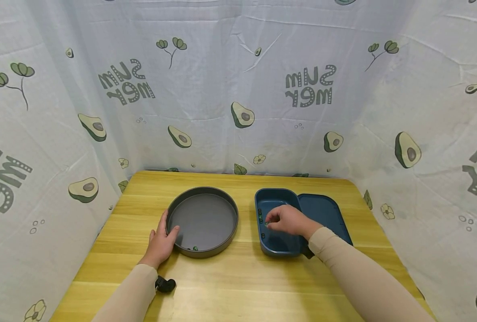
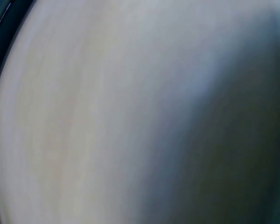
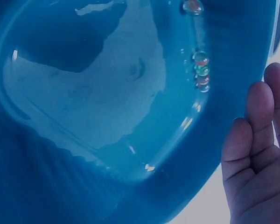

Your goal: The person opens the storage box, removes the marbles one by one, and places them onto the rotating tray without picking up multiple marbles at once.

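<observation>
Pinching a small, greenish marble [image 1: 267,223] in nearly closed right hand [image 1: 288,220]; loosely gripping pan [image 1: 206,217] with left hand [image 1: 160,245].

Rectangular storage box [image 1: 274,201] round right hand's [image 1: 290,220] pinch: smooth plastic, glossy floor throwing bright reflections. Marbles [image 3: 202,71] beside pinch: clear, shiny, glass-looking. Flat lid [image 1: 323,212] beyond right wrist: plastic-looking, duller than box floor. Round cake pan [image 1: 206,219] at left hand's [image 1: 161,243] grip: smooth, matt, metal-looking. Tabletop [image 1: 238,286] beneath both hands: wood-grained, smooth, soft sheen. Sleeves [image 1: 363,270] behind hands: plain matt cloth. Curtain [image 1: 214,89] beyond both hands: matt printed cloth, creased.
</observation>
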Demonstrator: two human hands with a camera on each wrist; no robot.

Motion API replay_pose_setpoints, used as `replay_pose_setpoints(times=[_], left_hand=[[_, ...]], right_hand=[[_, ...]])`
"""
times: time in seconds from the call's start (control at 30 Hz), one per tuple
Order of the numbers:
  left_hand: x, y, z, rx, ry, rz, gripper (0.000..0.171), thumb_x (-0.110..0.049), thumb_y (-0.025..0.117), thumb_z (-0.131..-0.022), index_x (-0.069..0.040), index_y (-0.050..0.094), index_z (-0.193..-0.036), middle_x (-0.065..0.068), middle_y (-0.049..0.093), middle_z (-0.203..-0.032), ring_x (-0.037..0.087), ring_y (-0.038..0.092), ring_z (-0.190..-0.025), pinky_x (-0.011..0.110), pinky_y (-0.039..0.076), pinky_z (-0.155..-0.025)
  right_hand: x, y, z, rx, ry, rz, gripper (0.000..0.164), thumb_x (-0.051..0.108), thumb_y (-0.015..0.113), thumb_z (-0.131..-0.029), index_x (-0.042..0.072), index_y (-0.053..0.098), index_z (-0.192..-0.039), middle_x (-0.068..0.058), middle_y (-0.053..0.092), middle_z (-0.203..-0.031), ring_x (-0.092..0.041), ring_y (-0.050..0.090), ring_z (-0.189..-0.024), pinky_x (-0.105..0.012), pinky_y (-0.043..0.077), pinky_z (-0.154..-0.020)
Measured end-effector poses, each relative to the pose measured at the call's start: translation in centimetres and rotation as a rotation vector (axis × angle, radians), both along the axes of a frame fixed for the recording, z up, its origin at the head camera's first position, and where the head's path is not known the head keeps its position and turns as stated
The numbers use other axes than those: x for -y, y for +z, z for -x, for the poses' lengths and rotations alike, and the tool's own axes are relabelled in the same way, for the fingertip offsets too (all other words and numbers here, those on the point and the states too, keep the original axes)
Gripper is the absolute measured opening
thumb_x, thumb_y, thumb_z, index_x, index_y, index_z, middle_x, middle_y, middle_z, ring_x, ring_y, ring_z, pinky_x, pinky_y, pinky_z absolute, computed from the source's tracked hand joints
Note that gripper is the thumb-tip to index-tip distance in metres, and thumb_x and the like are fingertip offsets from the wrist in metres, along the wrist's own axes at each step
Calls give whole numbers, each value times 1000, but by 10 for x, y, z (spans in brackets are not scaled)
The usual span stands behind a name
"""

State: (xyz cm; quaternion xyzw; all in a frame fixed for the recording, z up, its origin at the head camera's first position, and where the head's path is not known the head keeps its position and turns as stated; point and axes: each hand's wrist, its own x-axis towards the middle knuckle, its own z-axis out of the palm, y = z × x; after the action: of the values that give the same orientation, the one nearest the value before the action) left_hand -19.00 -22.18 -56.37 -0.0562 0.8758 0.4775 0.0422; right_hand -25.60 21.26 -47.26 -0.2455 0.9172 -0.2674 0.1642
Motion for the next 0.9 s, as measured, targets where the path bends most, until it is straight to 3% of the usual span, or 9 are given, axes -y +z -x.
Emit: replay_pose_setpoints(times=[0.5, 0.73, 0.9], left_hand=[[-1, 0, 0, -1, 1, 2, 76, -40, 45, -114, -26, -2, -172, 13, 7, -179, 53, 7, -160, 67, -15, -128], [-1, 2, 0, -4, -3, 4, 76, -39, 45, -114, -24, -3, -172, 14, 7, -179, 53, 17, -159, 65, -15, -129], [-1, 2, 0, -2, -3, 4, 76, -39, 44, -114, -25, -3, -172, 13, 7, -179, 53, 14, -159, 65, -15, -129]], right_hand=[[17, 10, 6, -17, -40, 9, 13, 16, 74, -99, 15, 79, -111, 4, 78, -103, -9, 68, -89, -34, 62, -83], [29, 12, 7, -53, -31, 45, 11, 17, 74, -99, 13, 79, -108, 6, 76, -94, -9, 64, -81, -31, 58, -75], [36, 13, 8, -82, -36, 53, 9, 17, 75, -98, 15, 79, -106, 6, 75, -93, -8, 62, -78, -29, 56, -71]])
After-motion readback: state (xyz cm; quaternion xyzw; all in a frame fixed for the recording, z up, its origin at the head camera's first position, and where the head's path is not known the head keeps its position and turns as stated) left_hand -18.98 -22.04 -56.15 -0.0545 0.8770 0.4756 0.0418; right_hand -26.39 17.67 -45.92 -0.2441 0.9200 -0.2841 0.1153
